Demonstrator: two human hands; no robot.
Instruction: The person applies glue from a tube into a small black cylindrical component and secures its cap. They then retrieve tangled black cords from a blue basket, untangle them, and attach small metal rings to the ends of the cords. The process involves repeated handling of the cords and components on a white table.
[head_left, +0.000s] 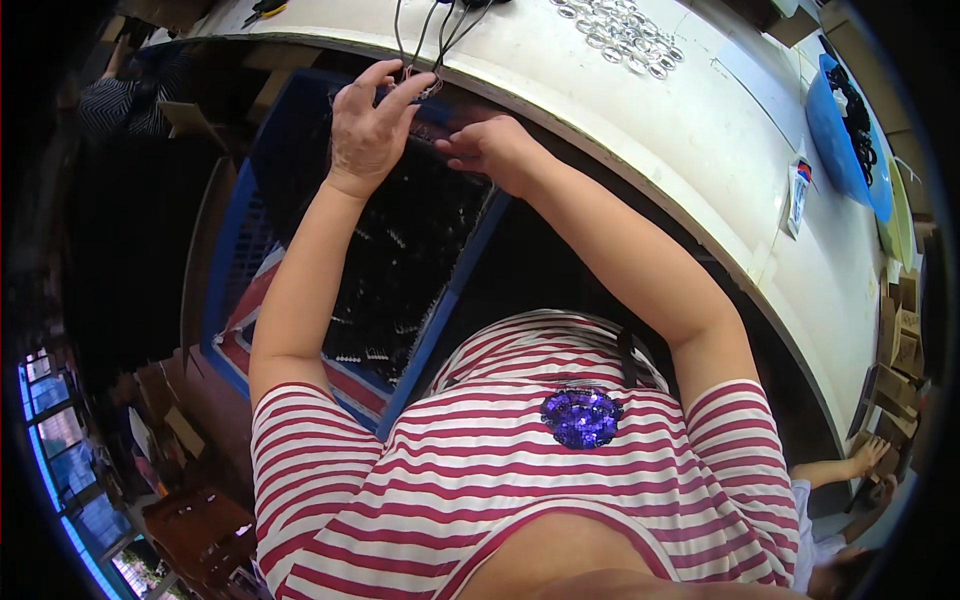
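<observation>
Item: blue crate, beneath and nearer the body than the left grip; loaded with dark small pieces, apparently parked there for short reach
Item: yellow-handled tool, beyond and left of the left grip, on the surface
Item: left grip, thumb and fingers at the ends of black cords; whether pinched shut, cannot tell; the cords overhang the near edge, presumably leaving their ends accessible
Item: right grip, blurred, fingers partly curled beside the left; hold, cannot tell
Item: clear rings, spread beyond and right of both grips, perhaps for single pickup
Item: white tube, well right of the right grip
Item: blue basin, farther right, seemingly containing loose black pieces
</observation>
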